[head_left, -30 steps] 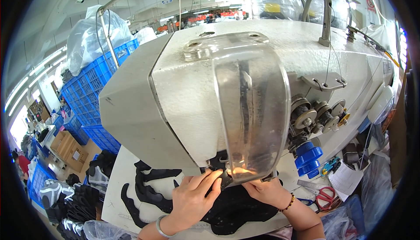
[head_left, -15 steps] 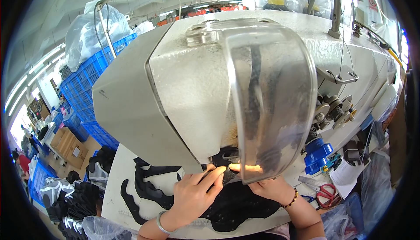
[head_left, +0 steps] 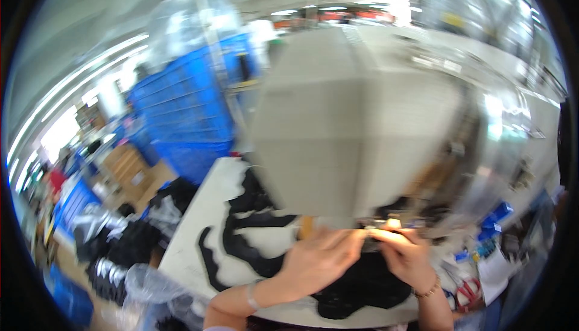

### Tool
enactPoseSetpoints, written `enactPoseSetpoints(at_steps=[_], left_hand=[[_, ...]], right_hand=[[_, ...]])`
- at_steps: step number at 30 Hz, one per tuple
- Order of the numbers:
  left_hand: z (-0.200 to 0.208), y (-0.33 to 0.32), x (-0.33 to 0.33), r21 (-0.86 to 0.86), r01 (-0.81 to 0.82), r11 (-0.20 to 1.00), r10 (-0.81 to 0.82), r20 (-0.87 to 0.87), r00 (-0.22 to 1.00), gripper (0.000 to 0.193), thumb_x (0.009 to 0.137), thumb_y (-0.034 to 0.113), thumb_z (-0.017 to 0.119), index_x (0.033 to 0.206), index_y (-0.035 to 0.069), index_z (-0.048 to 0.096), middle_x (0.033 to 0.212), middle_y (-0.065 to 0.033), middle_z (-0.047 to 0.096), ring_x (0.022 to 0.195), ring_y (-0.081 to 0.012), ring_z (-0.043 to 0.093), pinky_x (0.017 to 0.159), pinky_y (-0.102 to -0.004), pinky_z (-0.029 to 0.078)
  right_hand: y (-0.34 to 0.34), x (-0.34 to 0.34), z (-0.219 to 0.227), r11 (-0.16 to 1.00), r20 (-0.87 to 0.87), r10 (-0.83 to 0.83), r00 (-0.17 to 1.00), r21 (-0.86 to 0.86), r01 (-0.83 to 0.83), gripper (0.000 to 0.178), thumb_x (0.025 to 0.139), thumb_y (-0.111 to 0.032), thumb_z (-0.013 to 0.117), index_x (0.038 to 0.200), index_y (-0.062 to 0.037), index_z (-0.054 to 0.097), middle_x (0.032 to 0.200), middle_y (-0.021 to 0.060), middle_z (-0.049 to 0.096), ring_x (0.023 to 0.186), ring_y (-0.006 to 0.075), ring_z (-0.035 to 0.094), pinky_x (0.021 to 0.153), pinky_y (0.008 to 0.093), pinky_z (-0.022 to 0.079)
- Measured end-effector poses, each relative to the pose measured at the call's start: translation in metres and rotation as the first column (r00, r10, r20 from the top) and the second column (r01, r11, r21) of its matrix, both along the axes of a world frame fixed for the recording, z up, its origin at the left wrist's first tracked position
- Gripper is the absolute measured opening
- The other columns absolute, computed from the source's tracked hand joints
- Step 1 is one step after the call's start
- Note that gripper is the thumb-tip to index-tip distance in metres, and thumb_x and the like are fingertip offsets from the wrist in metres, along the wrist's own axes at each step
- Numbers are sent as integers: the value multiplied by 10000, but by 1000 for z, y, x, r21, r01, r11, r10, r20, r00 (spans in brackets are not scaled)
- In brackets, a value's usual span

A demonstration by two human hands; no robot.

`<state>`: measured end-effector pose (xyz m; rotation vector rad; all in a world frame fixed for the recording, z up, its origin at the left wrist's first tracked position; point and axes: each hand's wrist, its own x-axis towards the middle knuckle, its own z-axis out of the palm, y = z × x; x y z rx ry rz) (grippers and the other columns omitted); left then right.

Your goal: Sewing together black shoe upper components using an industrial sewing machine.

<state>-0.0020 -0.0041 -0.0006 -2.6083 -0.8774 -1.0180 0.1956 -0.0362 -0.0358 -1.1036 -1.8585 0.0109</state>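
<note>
A large sewing machine (head_left: 313, 132) with a pale grey head stands over a white tabletop. Below its needle area, my left hand (head_left: 319, 261) and my right hand (head_left: 409, 258) meet at the fingertips, both with fingers pinched together. Blur hides what is between them. Under and between my hands lies a large black cut piece (head_left: 362, 289), probably fabric. Left of my left hand, several curved black strips (head_left: 250, 252) with wavy edges lie flat on the table. A lamp glow lights my right fingertips.
Blue plastic crates (head_left: 181, 98) are stacked at the left beyond the table. Black and grey shoe parts (head_left: 114, 240) pile up at the lower left beside clear plastic bags (head_left: 151, 286). Red-handled scissors (head_left: 467, 292) lie right of my right hand. A cardboard box (head_left: 129, 171) stands farther left.
The view has swung left, so the machine and hands appear farther right and blurred. My right fingers have come out from behind the clear guard and now meet my left fingertips.
</note>
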Motion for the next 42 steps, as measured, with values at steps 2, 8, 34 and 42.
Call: enactPoseSetpoints(at_steps=[2, 8, 34, 42], left_hand=[[-5, 1, 8, 79, 14, 997, -18, 45, 999, 256, 716, 150, 689, 966, 101, 666, 911, -11, 626, 730, -129, 602, 556, -230, 493], [-10, -1, 5, 48, 25, 999, -34, 204, 978, 254, 742, 134, 666, 984, 90, 604, 999, 23, 561, 646, -141, 523, 472, -225, 448], [14, 13, -1, -90, 245, 965, -248, -17, 969, 437, 677, 59, 607, 1113, 54, 598, 1030, -72, 571, 889, -240, 531, 859, -420, 386], [17, 15, -17, -115, 327, 938, -320, 78, 944, 329, 693, 30, 660, 1018, 73, 646, 979, -54, 665, 877, -225, 638, 763, -324, 476]], right_hand=[[-13, -1, 7, 994, -25, -100, 995, -41, 99, 320, 693, 59, 644, 972, -92, 685, 988, 71, 610, 909, 229, 536, 800, 316, 433], [-11, -7, 12, 998, -26, -61, 998, -1, 61, 220, 739, 36, 601, 947, -20, 649, 965, 101, 547, 917, 242, 512, 813, 329, 414], [-41, -33, 17, 899, -332, -51, 942, -426, -102, 128, 775, -111, 687, 856, -22, 644, 696, 90, 613, 554, 155, 604, 488, 269, 472], [-17, -51, -6, 676, -762, -38, 647, -496, -545, 275, 916, -227, 570, 829, 33, 583, 661, 80, 664, 445, 57, 525, 393, 180, 383]])
